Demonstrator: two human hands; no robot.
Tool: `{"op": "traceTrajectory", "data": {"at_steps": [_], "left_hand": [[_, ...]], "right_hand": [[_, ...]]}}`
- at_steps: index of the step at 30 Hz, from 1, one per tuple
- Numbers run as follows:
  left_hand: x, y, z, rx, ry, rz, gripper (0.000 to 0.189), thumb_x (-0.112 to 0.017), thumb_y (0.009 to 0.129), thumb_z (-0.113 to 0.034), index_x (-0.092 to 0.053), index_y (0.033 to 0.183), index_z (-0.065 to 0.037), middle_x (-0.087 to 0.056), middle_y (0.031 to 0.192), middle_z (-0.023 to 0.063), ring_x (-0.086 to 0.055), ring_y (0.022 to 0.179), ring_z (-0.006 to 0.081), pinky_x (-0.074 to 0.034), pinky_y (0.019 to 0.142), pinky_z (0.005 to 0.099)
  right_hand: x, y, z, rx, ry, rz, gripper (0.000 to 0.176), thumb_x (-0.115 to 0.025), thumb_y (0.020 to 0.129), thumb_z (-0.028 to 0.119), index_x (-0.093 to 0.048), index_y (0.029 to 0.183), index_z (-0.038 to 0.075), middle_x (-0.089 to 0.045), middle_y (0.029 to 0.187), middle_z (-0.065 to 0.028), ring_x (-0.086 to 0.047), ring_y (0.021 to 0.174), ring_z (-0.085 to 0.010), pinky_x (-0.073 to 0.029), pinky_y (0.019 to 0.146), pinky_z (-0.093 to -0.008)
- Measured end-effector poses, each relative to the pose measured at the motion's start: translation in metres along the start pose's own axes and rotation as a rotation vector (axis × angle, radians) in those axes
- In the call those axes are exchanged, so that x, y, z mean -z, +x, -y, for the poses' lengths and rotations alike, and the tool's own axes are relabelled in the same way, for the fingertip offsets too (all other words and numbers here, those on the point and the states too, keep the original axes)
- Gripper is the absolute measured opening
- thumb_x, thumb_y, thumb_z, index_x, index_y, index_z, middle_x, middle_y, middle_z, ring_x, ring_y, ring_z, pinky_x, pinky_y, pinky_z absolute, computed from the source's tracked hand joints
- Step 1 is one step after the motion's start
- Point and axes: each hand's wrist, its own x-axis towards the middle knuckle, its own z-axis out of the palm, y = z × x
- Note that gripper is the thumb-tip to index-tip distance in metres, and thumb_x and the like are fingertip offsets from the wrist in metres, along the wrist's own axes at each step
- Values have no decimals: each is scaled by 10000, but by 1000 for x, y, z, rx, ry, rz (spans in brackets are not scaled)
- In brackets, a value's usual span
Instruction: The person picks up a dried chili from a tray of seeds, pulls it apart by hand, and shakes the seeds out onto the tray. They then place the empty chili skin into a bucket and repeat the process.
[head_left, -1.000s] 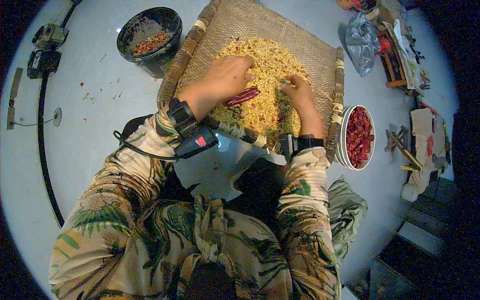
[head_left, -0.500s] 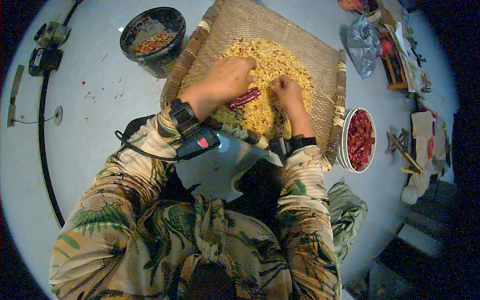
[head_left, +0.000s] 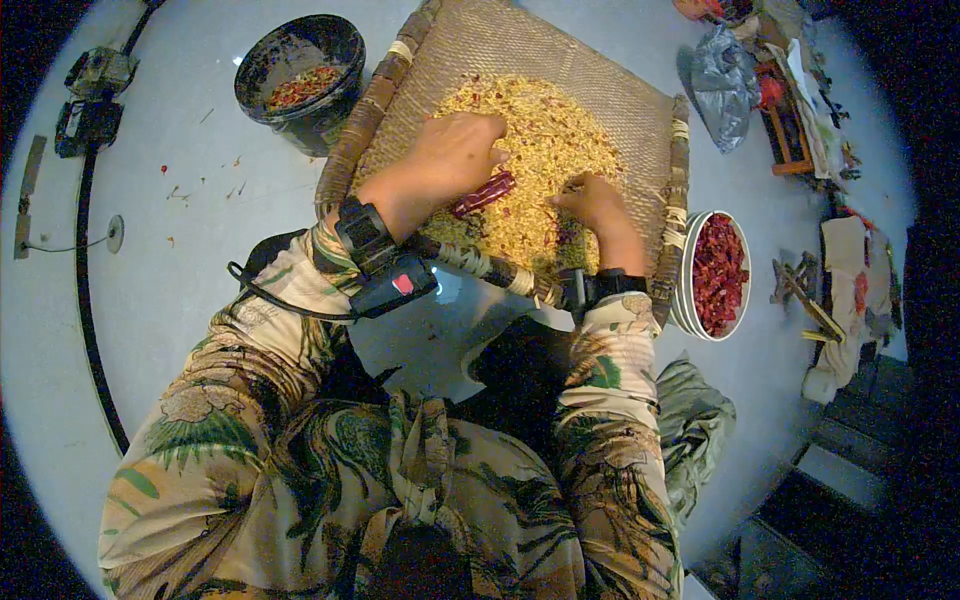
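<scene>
The left hand [head_left: 450, 152] is over the seeds [head_left: 530, 115], back upward, its fingers bent and pointing toward the right hand [head_left: 602, 212]. The undersides of its fingers are hidden, so I cannot tell how far it is closed. A dried red chilli [head_left: 484, 195] shows just below it, slanting up toward the right hand; one end is near the left palm. Whether the left hand grips the chilli or the chilli lies on the seeds, I cannot tell.

The right hand is closed in a pinch, thumb and bent fingers drawn together and pointing toward the left hand. Anything between the tips is too small to make out. The hands are apart, with yellow seeds and red flecks visible between them. A darker, greenish patch of bits lies at the near edge of the seeds, under the left wrist.

The seeds are spread on a woven tray [head_left: 570, 50] with a thick bound rim. Left of the tray, on the floor [head_left: 190, 320], stands a black bucket [head_left: 322, 132] with red and pale bits inside. Right of the tray stands a white bucket [head_left: 684, 290], filled with red chilli pieces [head_left: 718, 275].

Each wrist wears a black strap, and a black device [head_left: 395, 287] with a red patch sits by the left one. A green cloth [head_left: 693, 430] lies crumpled beside the right sleeve [head_left: 610, 400].
</scene>
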Motion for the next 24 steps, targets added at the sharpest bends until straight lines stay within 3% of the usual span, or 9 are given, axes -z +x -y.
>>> {"op": "traceTrajectory", "data": {"at_steps": [3,6,9,12,15,16,18,24], "left_hand": [[2,-1,0,-5,-12,8,269,-601,788,-274,-581,869,-19,-618,865,190,-585,870,363,-448,735,466],[2,-1,2,-3,20,54,303,-593,789,-259,-589,1010,-52,-618,903,187,-582,859,377,-457,730,476],[-1,-1,2,5,5,28,272,-603,788,-273,-575,868,-15,-617,871,185,-580,884,360,-447,744,464],[-1,0,6,-9,14,53,302,-587,793,-259,-586,1010,-48,-616,910,186,-579,862,376,-454,734,478],[-3,-1,7,-17,2,31,305,-580,798,-262,-580,1015,-48,-615,905,190,-578,862,376,-452,737,479],[-2,-1,7,-22,-3,17,280,-589,795,-264,-578,957,-35,-616,891,190,-580,865,371,-451,736,472],[-2,-2,6,-34,-14,-10,265,-607,789,-268,-573,840,-10,-616,864,191,-584,872,361,-449,734,460],[-3,-2,4,-17,8,0,258,-609,787,-265,-583,851,-16,-618,858,195,-588,869,358,-452,734,456]], "right_hand": [[-24,5,1,90,-37,82,464,-734,677,311,-609,1025,31,-630,987,-185,-605,923,-319,-468,812,-372],[-38,11,15,206,-118,58,406,-715,696,264,-613,1011,28,-630,968,-190,-602,893,-344,-476,777,-386],[-43,14,19,197,13,-64,326,-694,721,198,-618,988,26,-646,901,-169,-622,828,-292,-489,735,-369],[-40,23,16,241,357,-97,302,-670,752,137,-600,1021,19,-647,899,-128,-620,774,-218,-495,706,-334],[-35,27,16,167,788,-248,305,-645,743,163,-601,1023,49,-640,920,-184,-614,868,-326,-485,766,-381],[-35,38,7,225,608,-287,361,-637,793,94,-542,1137,35,-622,1038,-101,-612,793,-179,-497,707,-302],[-37,39,-3,192,525,-335,370,-632,795,126,-540,1144,46,-611,1067,-134,-617,855,-222,-493,749,-325],[-37,25,3,97,293,-283,452,-607,798,240,-502,1200,64,-556,1150,-206,-545,1035,-360,-426,894,-399]]}}
